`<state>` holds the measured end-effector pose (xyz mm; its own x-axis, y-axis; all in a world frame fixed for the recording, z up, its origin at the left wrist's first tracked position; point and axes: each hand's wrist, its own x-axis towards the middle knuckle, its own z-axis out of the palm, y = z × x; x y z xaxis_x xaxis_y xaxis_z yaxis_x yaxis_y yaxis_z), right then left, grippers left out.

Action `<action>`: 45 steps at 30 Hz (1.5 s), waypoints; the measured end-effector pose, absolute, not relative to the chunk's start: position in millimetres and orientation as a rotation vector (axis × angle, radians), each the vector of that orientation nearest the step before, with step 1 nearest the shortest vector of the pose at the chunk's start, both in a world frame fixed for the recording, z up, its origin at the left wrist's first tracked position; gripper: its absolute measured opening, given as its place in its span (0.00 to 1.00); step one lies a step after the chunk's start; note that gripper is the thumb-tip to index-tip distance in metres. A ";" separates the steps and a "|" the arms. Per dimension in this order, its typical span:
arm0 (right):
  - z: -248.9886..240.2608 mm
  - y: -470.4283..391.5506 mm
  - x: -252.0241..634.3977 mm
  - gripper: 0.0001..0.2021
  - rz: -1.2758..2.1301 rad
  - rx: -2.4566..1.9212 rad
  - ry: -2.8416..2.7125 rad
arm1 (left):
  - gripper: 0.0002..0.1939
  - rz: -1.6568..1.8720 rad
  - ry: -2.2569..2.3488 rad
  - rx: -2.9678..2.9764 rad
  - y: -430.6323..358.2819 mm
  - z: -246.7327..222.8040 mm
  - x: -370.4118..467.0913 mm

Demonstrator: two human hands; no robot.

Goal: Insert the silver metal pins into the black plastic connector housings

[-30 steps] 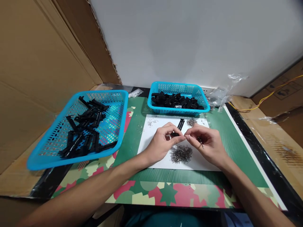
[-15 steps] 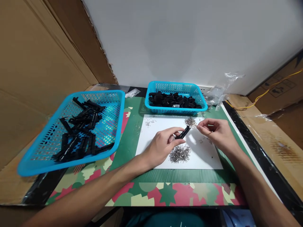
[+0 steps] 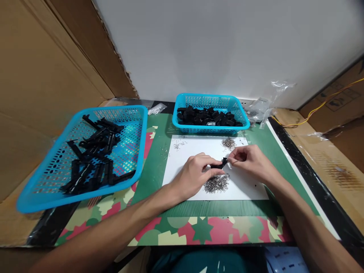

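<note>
Over the white sheet (image 3: 182, 159), my left hand (image 3: 196, 172) grips a narrow black plastic part (image 3: 223, 163) between thumb and fingers, with its far end sticking out. My right hand (image 3: 248, 159) is closed in a pinch at that far end; whatever lies between its fingertips is too small to make out. A pile of small silvery metal pieces, like little springs or clips (image 3: 216, 183), lies just below my left hand. A smaller pile of brownish metal pieces (image 3: 228, 143) sits above my right fingertips.
On the left a large blue basket (image 3: 143, 148) holds long black plastic parts (image 3: 98, 138). A smaller blue basket (image 3: 210, 96) at the back holds shorter black pieces (image 3: 209, 115). Clear plastic bags (image 3: 257, 110) and a yellow cable (image 3: 318, 108) lie to the right.
My right hand has moved left and slightly down to the far end of the black part. My left hand still holds the part, which is turned flatter.
</note>
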<state>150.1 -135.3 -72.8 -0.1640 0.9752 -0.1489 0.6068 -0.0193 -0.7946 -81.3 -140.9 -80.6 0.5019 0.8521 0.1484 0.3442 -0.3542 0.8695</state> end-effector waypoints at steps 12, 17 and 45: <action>-69.8 -141.3 143.3 0.06 0.730 -1.710 -1.907 | 0.10 0.784 0.989 1.922 -141.5 -82.7 -80.6; -72.4 -141.4 144.9 0.08 0.789 -1.709 -1.906 | 0.11 0.782 0.988 1.924 -141.2 -84.1 -80.8; -67.7 -139.9 167.4 0.11 0.728 -1.468 -2.142 | 0.12 0.734 1.064 1.841 -142.1 -81.5 -79.9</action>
<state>167.4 -139.9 -67.7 -0.3388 0.9388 0.0620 0.7068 0.2975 -0.6418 -79.9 -142.1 -81.5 0.4624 0.8841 0.0666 0.3757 -0.2635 0.8885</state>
